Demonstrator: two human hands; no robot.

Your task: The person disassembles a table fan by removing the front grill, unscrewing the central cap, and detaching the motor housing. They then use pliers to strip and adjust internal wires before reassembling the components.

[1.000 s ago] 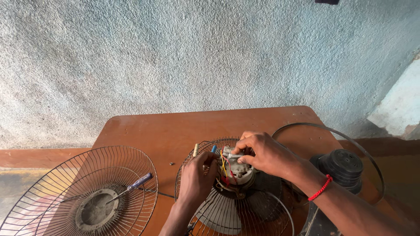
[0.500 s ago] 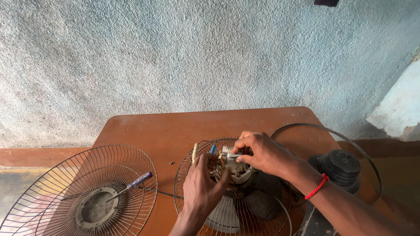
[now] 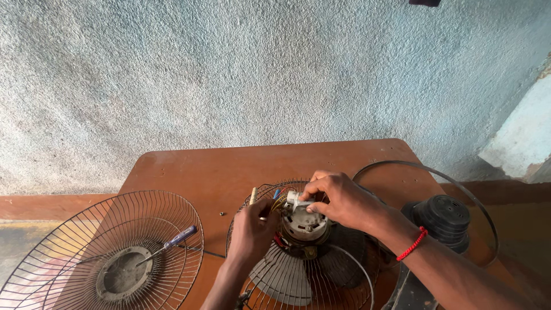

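Note:
A fan motor [image 3: 307, 225] with coloured wires sits at the middle of a wire fan guard [image 3: 241, 224] with grey blades [image 3: 281, 278], on a brown wooden table [image 3: 218, 172]. My right hand [image 3: 338, 198] grips a small white part [image 3: 297, 200] on top of the motor; a red thread band circles that wrist. My left hand [image 3: 252, 229] presses against the motor's left side, fingers curled round it near a thin pale stick [image 3: 253, 196].
A second wire guard [image 3: 74, 241] lies at the left with a blue-handled screwdriver [image 3: 172, 240] resting in it. A black round fan part [image 3: 443, 219] and a thin dark ring [image 3: 459, 183] lie at the right. A rough pale wall stands behind the table.
My left hand has shifted up along the motor's left side and closed on it. My right hand stays on the white part on top.

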